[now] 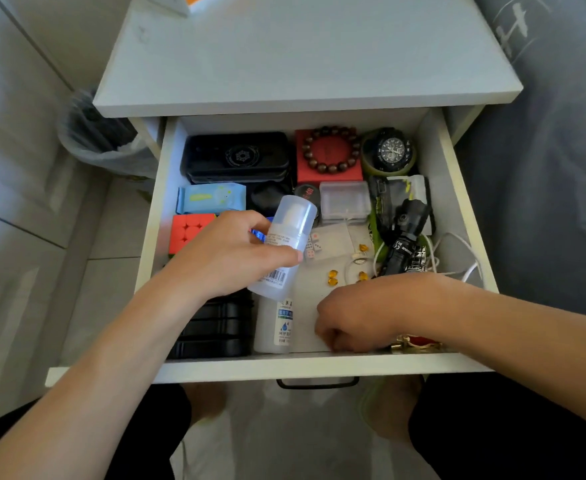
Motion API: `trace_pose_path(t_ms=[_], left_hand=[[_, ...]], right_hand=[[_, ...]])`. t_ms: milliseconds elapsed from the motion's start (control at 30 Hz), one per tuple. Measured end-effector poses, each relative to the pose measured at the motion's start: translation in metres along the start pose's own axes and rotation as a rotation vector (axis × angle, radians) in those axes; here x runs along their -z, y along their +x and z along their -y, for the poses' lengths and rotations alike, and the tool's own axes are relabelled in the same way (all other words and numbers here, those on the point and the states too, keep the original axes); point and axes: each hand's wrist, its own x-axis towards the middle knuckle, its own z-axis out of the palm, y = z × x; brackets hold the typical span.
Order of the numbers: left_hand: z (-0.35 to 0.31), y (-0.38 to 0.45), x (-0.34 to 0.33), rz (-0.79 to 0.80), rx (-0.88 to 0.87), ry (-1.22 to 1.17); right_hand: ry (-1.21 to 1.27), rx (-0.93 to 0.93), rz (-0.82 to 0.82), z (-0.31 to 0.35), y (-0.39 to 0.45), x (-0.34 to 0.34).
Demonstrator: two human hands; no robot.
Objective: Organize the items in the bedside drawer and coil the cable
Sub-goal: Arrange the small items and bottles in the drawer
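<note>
Both forearms reach into the open drawer [153,216]. Left hand [229,258] grips a tilted white bottle [286,240] bearing a barcode; its print is too blurred to read. Right hand [364,313] curls knuckles-up at the front edge, possibly pinching something unseen. White cable [471,268] lies tangled beside the flashlight [407,237].

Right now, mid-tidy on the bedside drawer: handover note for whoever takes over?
Left hand: grips a clear capped bottle, lifted above the drawer.
Right hand: fingers curled at the drawer's front; what they hold, if anything, is hidden.
White cable: loose at the right side, beside the black flashlight.
Done: back row looks tidy, with the bead bracelet on its red box and the watch beside it.
Left: place the bottle, gather the amber pieces, coil the cable.
</note>
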Motion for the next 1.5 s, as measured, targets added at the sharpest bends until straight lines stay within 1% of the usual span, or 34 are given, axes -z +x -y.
trace_pose_path(t_ms=[67, 100, 167, 233, 300, 400, 467, 533, 600, 667, 700, 767, 833, 1000, 1033, 1067, 1100, 1200, 1233, 1267, 1333, 1433, 1500], left_hand=[[0.0, 0.0, -0.002, 0.01, 0.005, 0.013], [-0.001, 0.0, -0.004, 0.014, 0.003, 0.015], [-0.002, 0.001, -0.005, 0.014, 0.004, 0.014], [-0.003, 0.0, -0.005, 0.018, -0.003, 0.005], [-0.004, 0.0, -0.005, 0.016, -0.008, -0.002], [-0.006, -0.001, -0.005, 0.01, -0.017, -0.008], [-0.009, -0.002, -0.005, 0.012, -0.028, -0.009], [-0.009, -0.002, -0.006, 0.014, -0.03, -0.005], [-0.008, -0.002, -0.005, 0.011, -0.033, -0.002], [-0.007, -0.002, -0.004, 0.004, -0.031, 0.002], [-0.006, -0.003, -0.003, 0.002, -0.032, 0.004], [-0.006, -0.003, -0.002, -0.004, -0.038, -0.002], [-0.008, -0.003, -0.002, -0.007, -0.047, -0.011], [-0.012, -0.002, -0.002, 0.012, -0.06, -0.032], [-0.013, -0.002, -0.002, 0.012, -0.063, -0.029], [-0.013, -0.001, -0.002, 0.009, -0.065, -0.026], [-0.014, -0.001, -0.003, 0.006, -0.066, -0.027], [-0.014, -0.003, -0.002, 0.001, -0.061, -0.028], [-0.015, -0.004, -0.002, -0.001, -0.058, -0.025], [-0.014, -0.004, -0.002, -0.001, -0.053, -0.022], [-0.015, -0.005, -0.003, -0.005, -0.047, -0.016], [-0.016, -0.005, -0.005, -0.007, -0.05, -0.01], [-0.014, -0.005, -0.006, -0.001, -0.055, -0.018]], right_hand=[[-0.017, -0.02, -0.044, 0.0, -0.005, 0.001], [0.0, -0.013, -0.097, 0.0, -0.006, 0.001], [0.094, 0.028, -0.207, 0.001, -0.005, 0.003], [0.166, 0.076, -0.233, 0.004, -0.002, 0.003], [0.14, 0.067, -0.172, 0.006, 0.0, 0.001], [0.006, -0.064, -0.024, 0.005, -0.009, 0.001], [-0.032, -0.115, 0.01, 0.003, -0.016, 0.002], [-0.011, -0.135, -0.058, 0.003, -0.021, 0.005], [-0.021, -0.128, -0.216, 0.003, -0.022, 0.011], [-0.138, -0.095, -0.374, -0.003, -0.017, 0.013], [-0.191, -0.085, -0.419, -0.006, -0.014, 0.012], [-0.247, -0.079, -0.44, -0.009, -0.009, 0.009], [-0.254, -0.101, -0.414, -0.008, -0.008, 0.005], [-0.206, -0.156, -0.277, -0.008, -0.025, -0.005], [-0.169, -0.158, -0.286, -0.008, -0.03, -0.008], [-0.115, -0.17, -0.333, -0.008, -0.033, -0.009], [-0.043, -0.2, -0.415, -0.009, -0.034, -0.009], [0.202, -0.361, -0.737, -0.016, -0.034, -0.002], [0.275, -0.401, -0.806, -0.018, -0.033, 0.002], [0.322, -0.425, -0.829, -0.02, -0.028, 0.005], [0.339, -0.462, -0.805, -0.02, -0.021, 0.01], [0.276, -0.558, -0.747, -0.016, -0.008, 0.013], [0.226, -0.609, -0.739, -0.014, -0.001, 0.016]])
